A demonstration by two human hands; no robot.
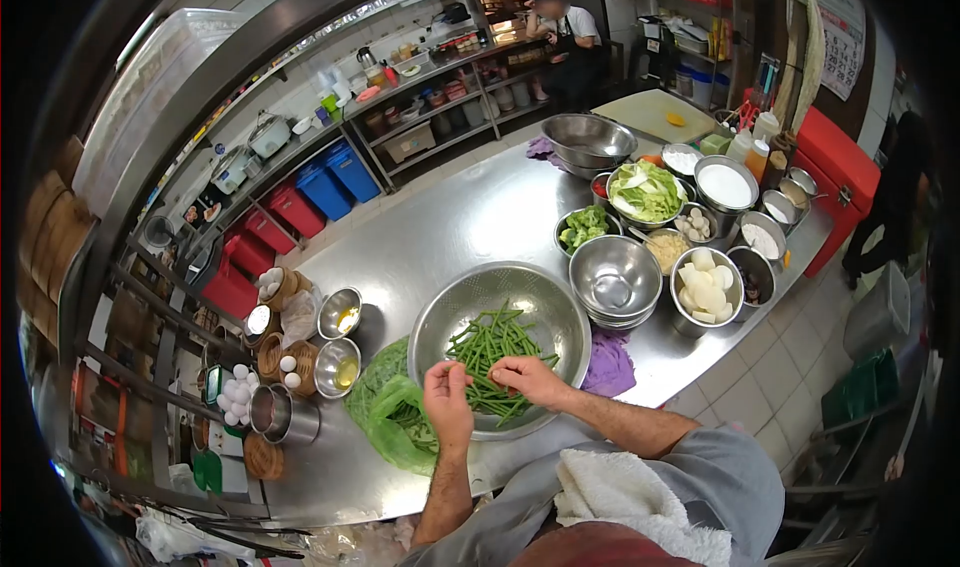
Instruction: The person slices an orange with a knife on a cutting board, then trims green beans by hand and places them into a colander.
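You look to be sorting or trimming green beans (pixel 490 339), in the big bowl (pixel 428 322) just below your left fingers (pixel 453 375) and right fingers (pixel 508 370), each set pinched, on what I can't tell; next probably calls for dropping in whatever's held.

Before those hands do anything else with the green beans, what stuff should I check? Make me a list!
1. Green beans inside the big metal bowl: ok, a loose pile lies there.
2. Big metal bowl sitting on the table: ok.
3. Both hands at the bowl: ok, left hand and right hand are above its near side.
4. Bean pinched in the fingers: cannot tell, too small to see.
5. Green bag out of the bowl: ok, it lies beside it.
6. Green bag all emptied: cannot tell, its folds hide the inside.
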